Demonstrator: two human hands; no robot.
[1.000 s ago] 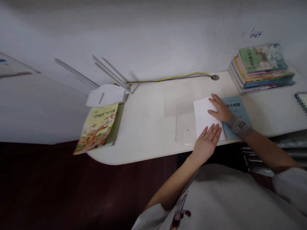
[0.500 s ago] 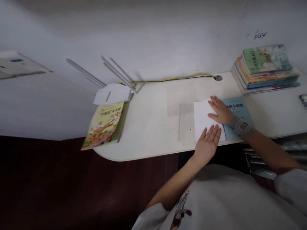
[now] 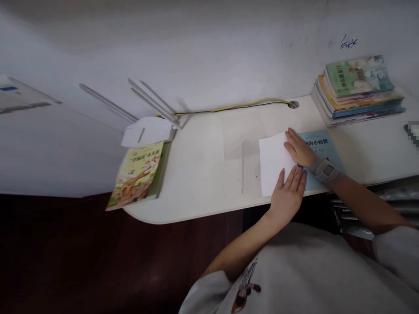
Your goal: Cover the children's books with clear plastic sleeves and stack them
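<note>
A blue book (image 3: 330, 159) with dark printed characters lies near the front edge of the desk. A plain white sheet (image 3: 272, 163) covers its left part; whether the sheet is loose or joined to the book I cannot tell. My left hand (image 3: 287, 192) lies flat over the sheet's lower right edge, fingers stretched out. Just beyond it, my right hand (image 3: 299, 149), with a grey band on the wrist, rests where sheet and blue cover meet. Its fingers are extended too.
A stack of books (image 3: 358, 93) stands at the back right. At the left end are a white router (image 3: 149, 132) with raised antennas and yellow-green books (image 3: 137, 176) jutting past the desk edge. A yellow cable (image 3: 235, 106) runs along the wall into a hole (image 3: 293, 104).
My left hand has slid right across the sheet's edge towards the blue cover. My right hand has tilted slightly, its fingers closer together. The view has shifted a little.
</note>
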